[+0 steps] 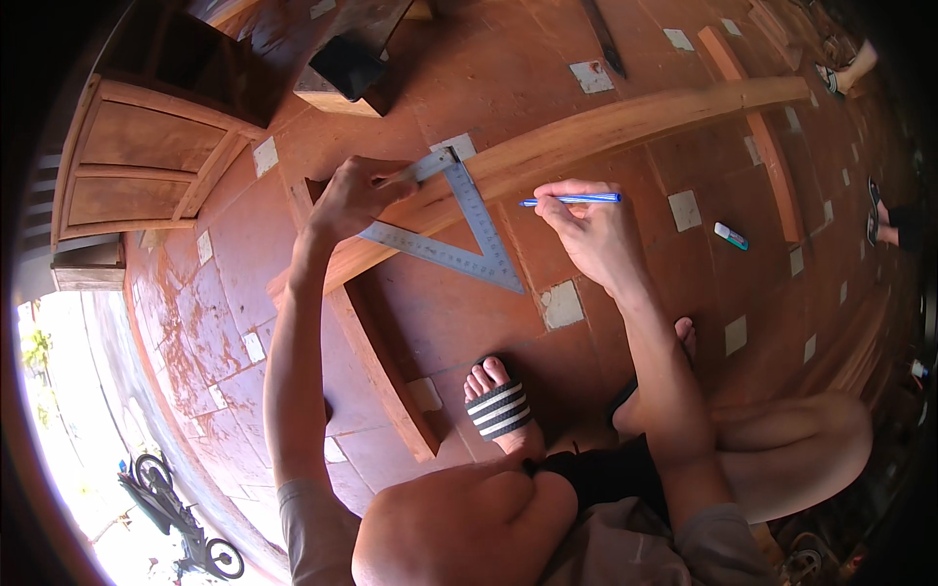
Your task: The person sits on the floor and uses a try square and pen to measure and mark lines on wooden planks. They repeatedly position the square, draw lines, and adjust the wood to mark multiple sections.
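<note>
A long wooden beam (586, 122) lies slantwise in front of me, propped on two shorter timbers, one near its left end (376, 366) and one near its right (772, 176). Across its left part rests a metal triangular set square (479, 220) with ruled markings. My left hand (357, 195) is closed on the thick stock of the square, at the beam's far edge. To the right, just on my side of the beam, my right hand (586, 230) pinches a blue pen (581, 198), held level and apart from the wood.
A small white-and-teal bottle or tube (731, 236) lies on the tiled floor at right. Wooden cabinet frames (147, 156) stand far left, and a block with a dark object (342, 73) is beyond the beam. Other people's feet (855, 68) show at far right. A motorbike (181, 518) stands outside.
</note>
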### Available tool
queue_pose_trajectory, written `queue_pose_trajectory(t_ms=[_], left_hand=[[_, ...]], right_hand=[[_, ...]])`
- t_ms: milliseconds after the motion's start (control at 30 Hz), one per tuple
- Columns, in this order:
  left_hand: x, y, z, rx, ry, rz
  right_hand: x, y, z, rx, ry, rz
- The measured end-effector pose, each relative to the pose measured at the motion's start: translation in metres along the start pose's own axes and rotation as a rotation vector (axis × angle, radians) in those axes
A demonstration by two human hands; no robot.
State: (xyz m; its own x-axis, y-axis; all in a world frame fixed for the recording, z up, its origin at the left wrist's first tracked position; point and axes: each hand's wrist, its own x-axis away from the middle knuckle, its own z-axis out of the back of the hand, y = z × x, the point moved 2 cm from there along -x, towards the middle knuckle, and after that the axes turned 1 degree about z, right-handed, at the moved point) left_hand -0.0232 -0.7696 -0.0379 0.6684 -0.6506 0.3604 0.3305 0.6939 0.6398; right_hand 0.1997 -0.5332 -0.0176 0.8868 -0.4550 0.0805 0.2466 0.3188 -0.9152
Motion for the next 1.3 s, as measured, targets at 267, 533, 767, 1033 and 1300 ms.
queue_pose_trajectory(t_ms=[267, 533, 767, 1033, 1300], left_hand=[[-0.001, -0.002, 0.000, 0.007, -0.014, 0.001], [-0.002, -0.001, 0.002, -0.019, -0.059, 0.112], [0.001, 0.004, 0.001, 0.013, -0.013, 0.019], [-0.002, -0.001, 0.001, 0.033, -0.018, -0.071], [-0.003, -0.013, 0.005, 0.040, -0.059, -0.061]], right_hand=[[-0.002, -0.001, -0.001, -0.031, 0.006, -0.013], [-0.022, -0.005, -0.013, -0.068, 0.018, 0.092], [-0.057, -0.011, -0.045, -0.034, 0.032, 0.187], [-0.024, -0.025, -0.036, 0.128, -0.066, 0.237], [-0.013, -0.038, 0.038, 0.560, -0.486, 0.261]])
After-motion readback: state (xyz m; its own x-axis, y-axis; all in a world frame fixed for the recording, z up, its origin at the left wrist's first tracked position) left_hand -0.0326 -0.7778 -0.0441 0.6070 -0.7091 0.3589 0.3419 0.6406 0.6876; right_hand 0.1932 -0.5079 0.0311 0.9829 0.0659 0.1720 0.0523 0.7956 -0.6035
